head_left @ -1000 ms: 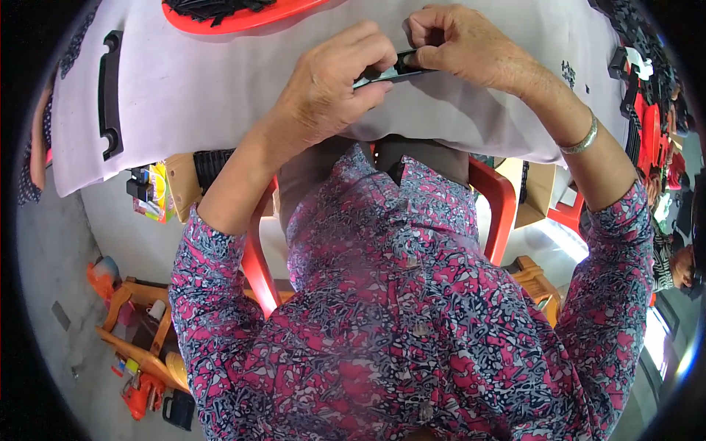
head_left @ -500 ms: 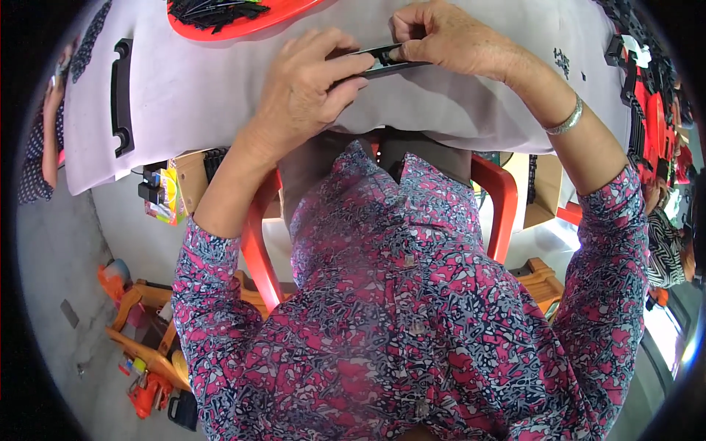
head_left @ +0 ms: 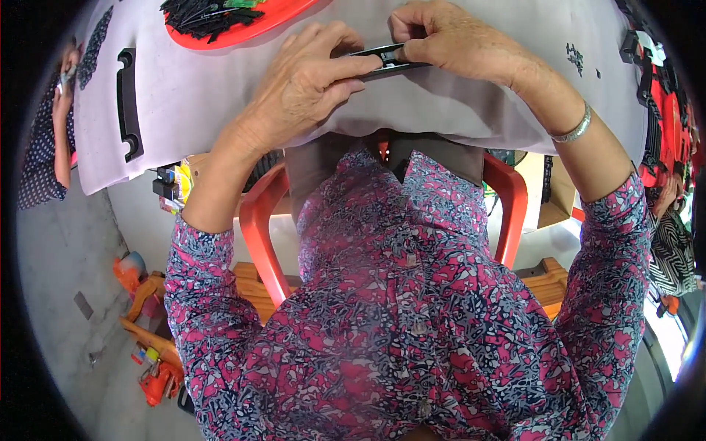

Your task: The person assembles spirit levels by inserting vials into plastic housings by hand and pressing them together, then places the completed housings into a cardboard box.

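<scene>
Above the near edge of the cloth-covered table, both my hands hold a narrow black plastic strip with a recess along its middle. My left hand grips its left end, with the index finger laid over the recess and the thumb below. My right hand pinches the right end between thumb and curled fingers. Something small and light grey shows in the recess by the left fingertip, too small to name. A long black plastic bar with hooked ends lies on the table at the left.
A red plate heaped with thin black pieces and something green stands at the far side. Small dark pieces lie at the right. Other people's arms show at both sides. A red chair surrounds me; a cardboard box sits under the table.
My left index finger has slid slightly right along the strip. Both hands keep their hold. The whole view has turned a little, so the table and its contents appear shifted.
</scene>
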Demonstrator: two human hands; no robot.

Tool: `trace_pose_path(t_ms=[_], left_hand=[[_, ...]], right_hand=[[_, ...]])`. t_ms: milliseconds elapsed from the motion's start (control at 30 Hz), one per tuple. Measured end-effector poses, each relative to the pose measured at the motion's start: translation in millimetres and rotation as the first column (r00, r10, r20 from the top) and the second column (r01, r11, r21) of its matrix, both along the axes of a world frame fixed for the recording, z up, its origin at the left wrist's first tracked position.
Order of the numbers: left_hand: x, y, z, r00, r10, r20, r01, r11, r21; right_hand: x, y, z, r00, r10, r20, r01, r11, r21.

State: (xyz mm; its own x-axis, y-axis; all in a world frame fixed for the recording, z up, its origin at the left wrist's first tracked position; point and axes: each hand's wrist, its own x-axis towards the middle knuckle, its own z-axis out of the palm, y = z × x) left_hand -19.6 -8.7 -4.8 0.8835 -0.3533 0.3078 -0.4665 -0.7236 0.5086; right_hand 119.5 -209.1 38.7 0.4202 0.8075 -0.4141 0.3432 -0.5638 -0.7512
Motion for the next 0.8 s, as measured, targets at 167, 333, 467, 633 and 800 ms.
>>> trace_pose_path(t_ms=[167,333,467,633,800], left_hand=[[1,1,0,1.0,-0.019,-0.021,0.019,1.0,-0.017],[0,-1,1,0.997,-0.014,-0.071,0.015,1.0,0.008],[0,-2,1,0.999,-0.002,-0.045,0.001,1.0,-0.003],[1,-5,0,1.0,-0.002,0.009,0.002,1.0,0.007],[1,-2,-7,1.0,0.027,0.015,-0.026,0.997,-0.072]], right_hand=[[-1,-19,-28,0.949,0.067,0.309,-0.241,0.786,0.569],[-7,-4,-3,0.997,-0.071,0.02,0.071,0.997,-0.016],[-9,-1,-8,0.986,-0.041,0.164,0.037,0.999,0.03],[-5,-1,-3,0.989,-0.044,0.14,0.039,0.999,0.035],[-1,-3,-13,0.999,-0.047,0.021,0.044,0.987,0.157]])
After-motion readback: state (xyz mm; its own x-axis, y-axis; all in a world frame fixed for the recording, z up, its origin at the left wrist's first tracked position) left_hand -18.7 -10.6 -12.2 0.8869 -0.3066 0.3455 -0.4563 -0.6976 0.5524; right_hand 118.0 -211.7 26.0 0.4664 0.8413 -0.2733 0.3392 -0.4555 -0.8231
